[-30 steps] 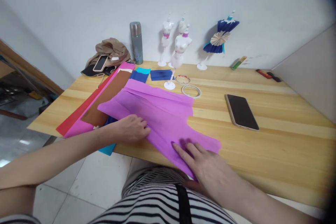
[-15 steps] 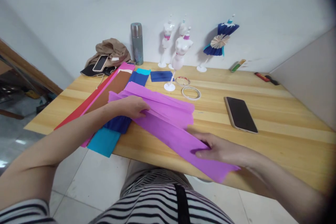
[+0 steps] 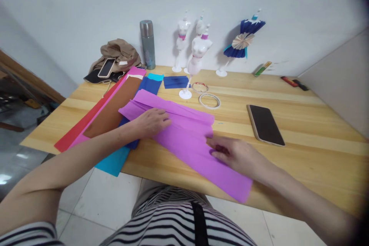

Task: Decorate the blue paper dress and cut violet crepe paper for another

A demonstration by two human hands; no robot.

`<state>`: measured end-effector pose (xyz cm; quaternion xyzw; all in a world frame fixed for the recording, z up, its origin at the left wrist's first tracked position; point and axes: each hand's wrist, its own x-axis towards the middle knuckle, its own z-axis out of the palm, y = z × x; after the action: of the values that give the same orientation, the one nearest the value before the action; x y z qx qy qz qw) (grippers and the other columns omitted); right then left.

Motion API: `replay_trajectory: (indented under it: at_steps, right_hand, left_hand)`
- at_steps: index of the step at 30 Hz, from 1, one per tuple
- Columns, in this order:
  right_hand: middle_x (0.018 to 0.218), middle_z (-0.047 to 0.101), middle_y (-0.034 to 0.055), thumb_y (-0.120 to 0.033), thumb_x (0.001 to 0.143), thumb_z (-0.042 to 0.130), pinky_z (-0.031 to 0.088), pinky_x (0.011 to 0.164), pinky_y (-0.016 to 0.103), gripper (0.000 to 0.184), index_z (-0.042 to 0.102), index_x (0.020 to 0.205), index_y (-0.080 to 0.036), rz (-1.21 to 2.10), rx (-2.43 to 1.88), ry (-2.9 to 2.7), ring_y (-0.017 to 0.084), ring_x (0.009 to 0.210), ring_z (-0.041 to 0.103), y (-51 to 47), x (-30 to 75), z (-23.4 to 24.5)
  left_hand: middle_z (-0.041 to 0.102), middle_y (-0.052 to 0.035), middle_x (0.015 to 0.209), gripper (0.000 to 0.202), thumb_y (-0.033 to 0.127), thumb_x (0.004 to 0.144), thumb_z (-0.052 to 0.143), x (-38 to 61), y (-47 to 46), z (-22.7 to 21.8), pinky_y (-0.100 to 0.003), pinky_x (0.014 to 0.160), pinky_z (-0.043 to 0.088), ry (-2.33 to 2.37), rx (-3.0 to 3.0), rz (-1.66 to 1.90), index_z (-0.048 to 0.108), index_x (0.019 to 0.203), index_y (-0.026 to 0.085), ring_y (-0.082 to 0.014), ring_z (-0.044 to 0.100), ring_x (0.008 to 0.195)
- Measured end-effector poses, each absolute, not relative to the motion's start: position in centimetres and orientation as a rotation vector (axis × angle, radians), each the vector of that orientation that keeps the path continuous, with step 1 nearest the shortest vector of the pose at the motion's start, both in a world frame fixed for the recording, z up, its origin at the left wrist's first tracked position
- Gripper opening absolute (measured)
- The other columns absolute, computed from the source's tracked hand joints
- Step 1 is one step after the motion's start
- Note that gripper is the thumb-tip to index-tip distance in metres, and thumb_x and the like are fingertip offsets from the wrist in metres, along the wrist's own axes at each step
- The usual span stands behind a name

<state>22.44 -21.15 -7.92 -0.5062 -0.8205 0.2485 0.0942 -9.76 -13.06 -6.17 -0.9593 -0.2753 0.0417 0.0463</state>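
Note:
A wide strip of purple crepe paper point(image 3: 187, 142) lies in folds across the table, its near end reaching the front edge. My left hand point(image 3: 152, 122) rests palm down on the upper left of the paper, fingers laid over a fold. At the paper's right side, my right hand point(image 3: 235, 153) has thumb and fingers curled at its edge, pinching it; the fingertips are partly hidden. Under the left forearm are layered sheets: brown paper point(image 3: 115, 103), red paper point(image 3: 75, 130), dark blue paper point(image 3: 151, 85) and light blue paper point(image 3: 113, 161).
White mannequin stands point(image 3: 197, 55) and one in a blue pleated paper dress point(image 3: 245, 40) are at the back. Tape rolls point(image 3: 209, 107) lie before them. A phone point(image 3: 265, 125) is on the right. A thermos point(image 3: 148, 46) and brown cloth point(image 3: 123, 52) stand back left.
My left hand has shifted slightly right and flattened onto the purple paper. My right hand has moved up along its edge, and the near end of the paper has settled lower and flatter.

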Motion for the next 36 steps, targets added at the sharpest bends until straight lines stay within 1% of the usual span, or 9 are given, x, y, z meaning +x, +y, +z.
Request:
replay_trajectory:
  at_steps: [4, 6, 8, 11, 15, 21, 28, 34, 36]
  right_hand:
    - [0.127, 0.071, 0.0128, -0.025, 0.095, 0.058, 0.056, 0.095, 0.044, 0.026, 0.071, 0.116, -0.019, 0.425, -1.43, -2.45, 0.03, 0.111, 0.069, -18.8, 21.4, -8.3]
    - [0.128, 0.07, 0.0147, -0.024, 0.095, 0.058, 0.053, 0.101, 0.045, 0.03, 0.07, 0.121, -0.017, 0.36, -1.327, -2.485, 0.03, 0.117, 0.066, -17.2, 20.5, -9.0]
    - [0.12, 0.072, 0.0158, -0.024, 0.095, 0.059, 0.054, 0.098, 0.044, 0.028, 0.071, 0.118, -0.016, 0.351, -1.282, -2.541, 0.03, 0.112, 0.067, -15.8, 19.4, -9.7]
    - [0.102, 0.073, 0.0155, -0.025, 0.096, 0.057, 0.055, 0.086, 0.042, 0.021, 0.075, 0.1, -0.016, 0.352, -1.279, -2.615, 0.03, 0.099, 0.069, -14.3, 18.2, -10.4]
    - [0.086, 0.071, 0.009, -0.023, 0.094, 0.054, 0.049, 0.076, 0.036, 0.022, 0.069, 0.08, -0.019, 0.581, -1.263, -2.497, 0.023, 0.079, 0.066, -13.1, 17.9, -10.2]
    - [0.061, 0.053, -0.0002, -0.044, 0.091, 0.054, 0.038, 0.06, 0.031, 0.036, 0.057, 0.063, -0.022, 0.874, -1.284, -2.116, 0.015, 0.058, 0.049, -10.9, 19.5, -7.9]
    - [0.063, 0.058, 0.0023, -0.052, 0.084, 0.058, 0.037, 0.059, 0.033, 0.035, 0.062, 0.067, -0.022, 0.68, -1.408, -2.007, 0.017, 0.06, 0.049, -7.8, 21.1, -5.3]
    - [0.067, 0.063, 0.0044, -0.042, 0.088, 0.055, 0.039, 0.061, 0.035, 0.025, 0.065, 0.074, -0.024, 0.393, -1.397, -2.046, 0.02, 0.062, 0.054, -8.2, 21.3, -2.3]
    - [0.069, 0.065, 0.0053, -0.04, 0.089, 0.054, 0.04, 0.062, 0.036, 0.023, 0.065, 0.076, -0.025, 0.349, -1.373, -2.054, 0.021, 0.064, 0.056, -8.5, 21.4, -1.9]
  left_hand:
    - [0.068, -0.0136, 0.124, 0.021, 0.022, 0.098, 0.054, -9.4, -15.3, -8.3, -0.041, 0.103, 0.046, -0.692, -3.002, -0.175, 0.066, 0.115, 0.018, -0.0255, 0.059, 0.119]
    - [0.06, -0.0155, 0.141, 0.035, 0.035, 0.098, 0.057, -9.2, -16.5, -9.0, -0.046, 0.11, 0.041, -0.698, -3.028, -0.13, 0.061, 0.129, 0.018, -0.0303, 0.051, 0.133]
    - [0.047, -0.0177, 0.156, 0.055, 0.044, 0.097, 0.058, -9.2, -17.5, -9.5, -0.052, 0.114, 0.035, -0.758, -3.061, -0.013, 0.051, 0.144, 0.017, -0.0353, 0.04, 0.145]
    - [0.029, -0.02, 0.167, 0.074, 0.051, 0.095, 0.059, -9.2, -18.3, -9.9, -0.058, 0.118, 0.027, -0.865, -3.118, 0.129, 0.036, 0.156, 0.016, -0.0392, 0.026, 0.154]
    - [0.022, -0.0206, 0.169, 0.081, 0.052, 0.093, 0.06, -9.5, -18.3, -10.2, -0.061, 0.12, 0.023, -0.913, -3.158, 0.138, 0.03, 0.16, 0.017, -0.039, 0.018, 0.156]
    - [0.031, -0.019, 0.166, 0.076, 0.052, 0.094, 0.059, -9.5, -18.4, -10.4, -0.059, 0.12, 0.023, -0.916, -3.131, 0.101, 0.034, 0.159, 0.02, -0.0374, 0.024, 0.155]
    - [0.042, -0.0216, 0.16, 0.075, 0.057, 0.091, 0.063, -8.5, -18.3, -10.5, -0.062, 0.119, 0.025, -0.803, -2.995, -0.04, 0.045, 0.151, 0.017, -0.04, 0.032, 0.151]
    - [0.064, -0.0172, 0.136, 0.035, 0.022, 0.101, 0.049, -7.4, -18.8, -10.0, -0.045, 0.106, 0.044, -0.521, -2.791, -0.242, 0.06, 0.132, 0.012, -0.0299, 0.057, 0.129]
    - [0.068, -0.017, 0.128, 0.031, 0.022, 0.1, 0.05, -7.3, -19.0, -9.7, -0.04, 0.099, 0.048, -0.53, -2.814, -0.242, 0.062, 0.127, 0.012, -0.0273, 0.062, 0.12]
